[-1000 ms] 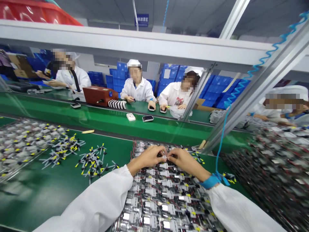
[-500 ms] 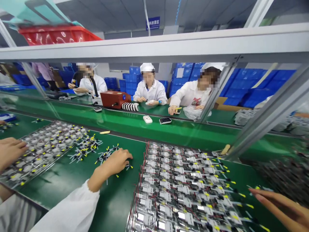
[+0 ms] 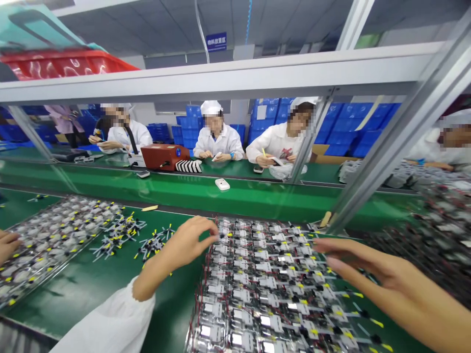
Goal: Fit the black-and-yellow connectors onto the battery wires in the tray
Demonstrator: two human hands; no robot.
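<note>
Two bare hands in use, reaching over an array of small white assemblies (image 3: 268, 280) set in rows on the green bench (image 3: 88, 289). Holding the left hand (image 3: 191, 240) above the far left corner of the array, curling thumb and forefinger close toward each other beside a yellow-tipped piece; not being able to tell whether pinching anything there. Holding the right hand (image 3: 395, 287) out above the right side of the array, stretching the fingers (image 3: 346, 247) toward its rows and parting the thumb from them, showing nothing gripped in the gap. Wearing a white sleeve (image 3: 114, 314) on the left arm. Seeing a small heap of yellow-tipped parts (image 3: 152, 245) left of the array, a larger heap (image 3: 117, 236) farther left of it, and a second array (image 3: 69, 223) farther left again, with another person's hand (image 3: 7, 245) over that one. Finding a blurred dark stack (image 3: 441, 240) well to the right of the array. Looking past the array, seeing a white device (image 3: 222, 184) on a green strip, a red-brown box (image 3: 160, 158) beyond and to the left, and, farther back, a co-worker in white (image 3: 219, 142) bending over small work.
</note>
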